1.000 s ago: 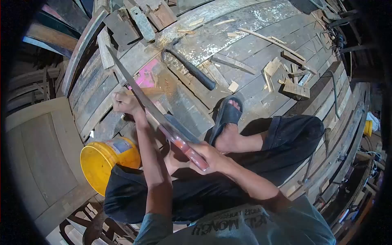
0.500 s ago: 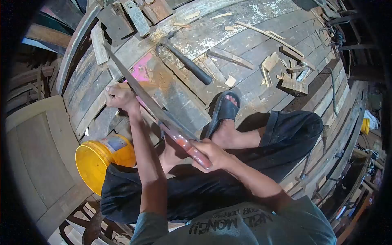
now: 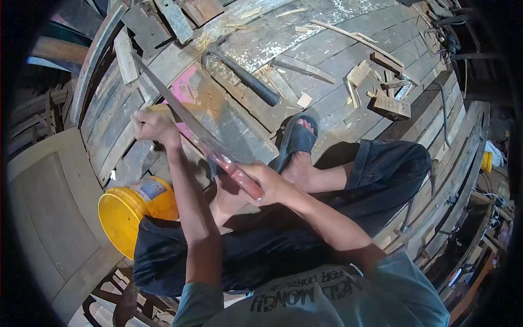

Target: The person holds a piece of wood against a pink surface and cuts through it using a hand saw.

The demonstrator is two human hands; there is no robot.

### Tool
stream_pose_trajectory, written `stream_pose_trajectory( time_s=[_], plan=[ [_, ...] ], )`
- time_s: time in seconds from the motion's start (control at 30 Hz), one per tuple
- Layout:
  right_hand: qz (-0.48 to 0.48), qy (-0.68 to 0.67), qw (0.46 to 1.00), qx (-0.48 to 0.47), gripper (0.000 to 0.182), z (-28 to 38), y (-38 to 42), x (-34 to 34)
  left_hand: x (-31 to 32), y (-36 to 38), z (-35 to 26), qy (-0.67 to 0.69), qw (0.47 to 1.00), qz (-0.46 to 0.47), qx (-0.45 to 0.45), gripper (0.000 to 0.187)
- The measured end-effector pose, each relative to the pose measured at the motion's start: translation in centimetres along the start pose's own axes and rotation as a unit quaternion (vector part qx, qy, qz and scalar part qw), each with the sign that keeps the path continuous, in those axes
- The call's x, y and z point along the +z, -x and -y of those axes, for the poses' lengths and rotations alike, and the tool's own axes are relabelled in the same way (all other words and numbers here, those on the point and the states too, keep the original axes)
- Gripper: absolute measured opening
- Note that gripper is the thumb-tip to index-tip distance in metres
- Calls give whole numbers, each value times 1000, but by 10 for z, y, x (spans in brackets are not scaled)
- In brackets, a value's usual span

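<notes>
Two hands on one long blade: the right hand has its fingers wrapped tight round the reddish handle, while the left hand is curled shut on a pale stick of wood, just where the blade crosses it. That blade slants up and away to the left, its tip over the plank floor. A hammer lies on the boards beyond, well clear of both hands, with offcuts scattered to the right. The person sits cross-legged, one sandal flat on the planks just right of the handle. A yellow bucket stands below the left forearm (label side up, contents hidden).
</notes>
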State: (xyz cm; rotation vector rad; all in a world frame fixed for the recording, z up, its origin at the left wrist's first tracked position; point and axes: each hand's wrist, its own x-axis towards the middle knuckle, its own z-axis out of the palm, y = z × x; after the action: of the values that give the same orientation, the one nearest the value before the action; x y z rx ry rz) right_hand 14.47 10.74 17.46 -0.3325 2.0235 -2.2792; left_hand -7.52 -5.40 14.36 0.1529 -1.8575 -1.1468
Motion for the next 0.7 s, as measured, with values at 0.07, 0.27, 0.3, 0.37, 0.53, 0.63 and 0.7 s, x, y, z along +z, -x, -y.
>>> stream_pose_trajectory(
  time_s=[0.07,0.27,0.3,0.37,0.53,0.63,0.7],
  plan=[
    [-8,21,1000,12,20,-7,10,8,-6,-4,11,10,1000,0,-24,34],
    [21,47,999,17,32,17,46,-2,-7,0,14,24,999,5,-37,37],
    [26,48,999,4,32,15,37,-1,-5,4,6,39,998,12,-44,37],
    [9,65,998,-16,26,0,22,2,-2,5,-4,6,1000,15,-3,35],
    [-6,52,999,14,25,5,40,3,-6,1,14,0,999,40,-22,33],
    [9,25,996,88,38,19,74,-7,-5,-4,24,25,999,34,-34,35],
    [40,29,997,67,34,11,63,-4,0,9,-12,36,998,37,-36,35]
  ],
)
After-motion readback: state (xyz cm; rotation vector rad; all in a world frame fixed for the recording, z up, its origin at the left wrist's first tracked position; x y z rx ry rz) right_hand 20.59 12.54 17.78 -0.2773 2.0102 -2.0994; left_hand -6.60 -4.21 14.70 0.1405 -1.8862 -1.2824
